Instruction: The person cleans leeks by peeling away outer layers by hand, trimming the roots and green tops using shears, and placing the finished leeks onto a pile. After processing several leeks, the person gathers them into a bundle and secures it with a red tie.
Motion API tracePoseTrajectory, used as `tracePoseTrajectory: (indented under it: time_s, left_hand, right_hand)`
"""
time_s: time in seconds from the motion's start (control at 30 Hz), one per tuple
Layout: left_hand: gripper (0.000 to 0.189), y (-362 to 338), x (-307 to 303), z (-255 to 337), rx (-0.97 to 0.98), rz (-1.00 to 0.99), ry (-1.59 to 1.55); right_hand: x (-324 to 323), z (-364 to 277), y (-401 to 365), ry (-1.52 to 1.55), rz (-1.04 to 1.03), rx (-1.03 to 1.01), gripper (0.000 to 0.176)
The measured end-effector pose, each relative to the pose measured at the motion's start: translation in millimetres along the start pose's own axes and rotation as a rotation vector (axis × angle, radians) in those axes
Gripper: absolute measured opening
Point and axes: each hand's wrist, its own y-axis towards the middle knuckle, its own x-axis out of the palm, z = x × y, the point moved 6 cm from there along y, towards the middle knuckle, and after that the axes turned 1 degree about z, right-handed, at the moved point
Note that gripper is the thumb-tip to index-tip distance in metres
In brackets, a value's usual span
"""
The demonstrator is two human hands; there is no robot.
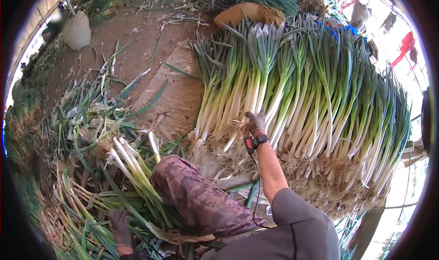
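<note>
My right hand (pixel 256 121), in a dark glove, is closed around the white stems of a few large green onions (pixel 258 88) near their root ends. These lie at the left part of a long row of green onions (pixel 320 104), leaves pointing away from me and roots toward me. Low on the left, my gloved left hand (pixel 120 225) rests over a loose pile of green onions (pixel 91 232), fingers stretched out and nothing visibly held. Several green onions with white stems (pixel 130 161) lean against my camouflage-covered leg (pixel 196 196).
Brown sheeting (pixel 171 100) covers the ground left of the row. Peeled leaves and scraps (pixel 98 109) are scattered at the left. A tan sack (pixel 249 13) lies behind the row, and a pale bag (pixel 77 31) stands at the far left. Dry roots (pixel 320 177) line the row's near edge.
</note>
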Motion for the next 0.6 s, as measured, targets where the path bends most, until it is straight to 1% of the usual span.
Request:
tracePoseTrajectory:
  time_s: [0.03, 0.1, 0.13, 0.2, 0.23, 0.27, 0.3, 0.33, 0.4, 0.47, 0.5, 0.53, 0.57, 0.6]
  left_hand:
    - [0.098, -3.3, -14.7, -19.6, -0.036, -0.011, -0.021]
    - [0.095, -8.2, -44.6, -50.9, -0.101, -0.006, -0.061]
    - [0.093, -12.5, -50.3, -55.0, -0.109, 0.055, -0.059]
    - [0.088, -18.4, -50.6, -60.8, -0.126, 0.156, -0.051]
    - [0.087, -20.6, -45.3, -59.4, -0.115, 0.169, -0.05]
    - [0.086, -21.9, -38.9, -57.3, -0.102, 0.181, -0.051]
    - [0.085, -21.3, -34.7, -55.7, -0.088, 0.191, -0.054]
    - [0.082, -19.6, -31.6, -59.8, -0.09, 0.185, 0.014]
    - [0.078, -9.6, -25.7, -62.2, -0.076, 0.178, 0.163]
    - [0.077, -0.1, -18.5, -65.8, -0.015, 0.124, 0.131]
    - [0.076, -0.4, -18.6, -69.0, 0.006, 0.114, 0.119]
    - [0.072, -1.9, -8.9, -61.2, 0.055, 0.037, 0.228]
    - [0.067, -6.4, -0.5, -50.4, 0.083, -0.008, 0.339]
    - [0.067, -9.7, 7.0, -43.0, 0.109, -0.043, 0.478]
  right_hand:
    - [2.3, 10.8, 4.3, 0.081, 0.087, -0.036, 0.101]
    - [21.3, 4.3, 2.3, 0.057, 0.061, -0.044, 0.098]
    - [26.3, 1.3, 3.9, 0.016, 0.073, -0.072, 0.095]
    - [36.6, -4.7, 8.0, -0.067, 0.101, -0.127, 0.088]
    - [44.0, -20.9, 1.2, -0.075, 0.1, -0.1, 0.086]
    - [45.0, -23.9, 2.0, -0.152, 0.115, -0.094, 0.086]
    - [43.1, -21.4, 6.8, -0.228, 0.128, -0.086, 0.087]
    - [40.5, -17.1, 12.8, -0.305, 0.142, -0.078, 0.088]
    - [28.2, -2.3, 10.8, -0.625, 0.284, 0.003, 0.096]
    - [33.9, -15.1, -5.6, -0.844, 0.251, -0.028, 0.11]
    - [30.8, -14.6, -3.8, -0.983, 0.25, -0.086, 0.113]
    - [35.5, -6.3, -7.6, -1.121, 0.215, -0.143, 0.117]
    - [37.1, -10.0, -19.3, -1.212, 0.295, -0.365, 0.116]
    - [29.7, 2.4, -9.7, -1.238, 0.196, -0.405, 0.115]
